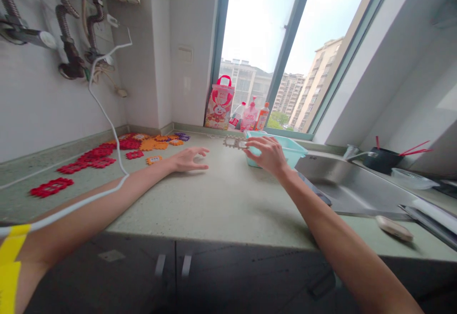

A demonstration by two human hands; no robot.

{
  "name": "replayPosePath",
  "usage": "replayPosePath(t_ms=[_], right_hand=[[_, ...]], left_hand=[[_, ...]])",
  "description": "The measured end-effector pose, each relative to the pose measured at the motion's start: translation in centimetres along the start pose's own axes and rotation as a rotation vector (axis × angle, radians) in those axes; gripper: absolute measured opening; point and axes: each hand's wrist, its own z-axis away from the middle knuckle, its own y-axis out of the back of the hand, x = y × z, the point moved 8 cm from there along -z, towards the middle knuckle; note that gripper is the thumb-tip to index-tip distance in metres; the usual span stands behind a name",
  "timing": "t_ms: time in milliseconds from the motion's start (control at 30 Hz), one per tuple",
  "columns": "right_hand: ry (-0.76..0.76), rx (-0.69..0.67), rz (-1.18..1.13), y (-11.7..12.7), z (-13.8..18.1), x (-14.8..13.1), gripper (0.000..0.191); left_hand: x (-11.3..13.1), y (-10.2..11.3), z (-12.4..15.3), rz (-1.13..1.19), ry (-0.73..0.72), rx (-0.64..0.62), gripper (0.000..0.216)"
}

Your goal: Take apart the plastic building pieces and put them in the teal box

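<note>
My right hand (pixel 268 154) pinches a pale toothed plastic tile (pixel 233 142) and holds it just above the counter, in front of a light teal plastic tub (pixel 293 149). Resting flat on the green counter (pixel 221 199) is my left hand (pixel 189 159), with its fingers stretched out and nothing in it. An orange tile (pixel 153 160) lies just left of that hand. Further left, red tiles (pixel 91 157), more orange tiles (pixel 153 143) and a few purple ones (pixel 182 136) are spread along the wall.
A steel sink (pixel 353 187) with a tap lies right of the tub. A red-handled bag (pixel 219 104) and bottles (pixel 250 114) stand on the window sill. A white cable (pixel 107 114) hangs from wall pipes across my left arm. A soap bar (pixel 394 228) sits at the counter's right.
</note>
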Motion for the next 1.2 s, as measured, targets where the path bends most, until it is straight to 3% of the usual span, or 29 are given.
replayPosePath(t_ms=[233, 533, 767, 967, 1100, 1200], right_hand=[[-0.375, 0.141, 0.267, 4.6, 1.6, 8.6, 0.034], [-0.463, 0.159, 0.282, 6.9, 2.2, 11.4, 0.045], [-0.503, 0.078, 0.328, 6.3, 2.5, 11.8, 0.046], [-0.448, 0.123, 0.294, 6.1, 2.1, 11.0, 0.037], [-0.312, 0.075, 0.206, 3.7, 1.3, 8.3, 0.029], [-0.126, -0.013, 0.067, 0.7, 0.8, 4.4, 0.025]], left_hand=[[-0.6, -0.1, 0.1, -0.008, 0.057, -0.032, 0.077], [-0.9, -0.4, -0.1, -0.004, 0.079, -0.061, 0.08], [-0.6, -0.3, -0.1, -0.015, 0.1, -0.076, 0.08], [-0.9, -0.5, -0.2, -0.029, 0.091, -0.076, 0.078], [-1.2, -0.7, -0.2, -0.019, 0.077, -0.068, 0.074], [-1.2, -0.8, -0.2, -0.049, 0.057, -0.063, 0.071]])
